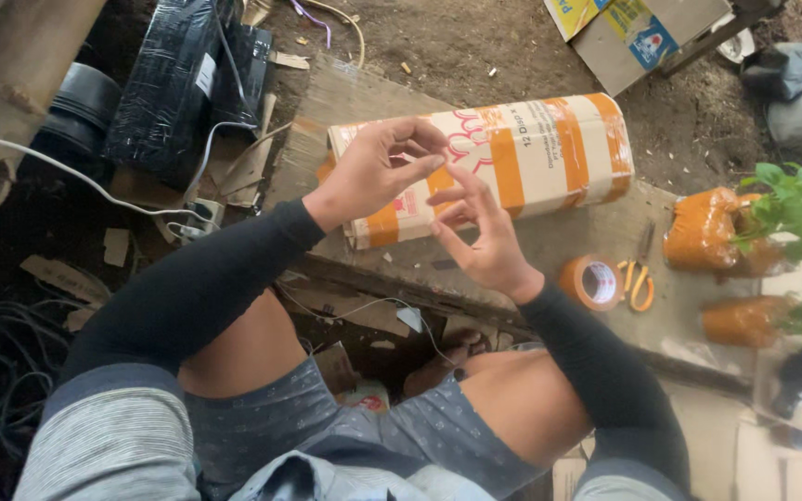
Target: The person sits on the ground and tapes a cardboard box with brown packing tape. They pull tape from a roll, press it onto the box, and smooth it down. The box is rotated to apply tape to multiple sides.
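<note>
Hands raised together over taped carton (512, 158) lying on its side on cardboard sheet (605, 232). L hand (378, 172) fingers curled, thumb and forefinger pinched; R hand (480, 237) fingers spread, tips near L. Can't tell if anything's held between them. Orange tape roll (592, 282) and scissors (639, 278) lie just right of R wrist.

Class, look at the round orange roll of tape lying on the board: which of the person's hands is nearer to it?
Right. The right hand is raised just left of the orange tape roll; the left hand is farther left, over the taped cardboard box.
</note>
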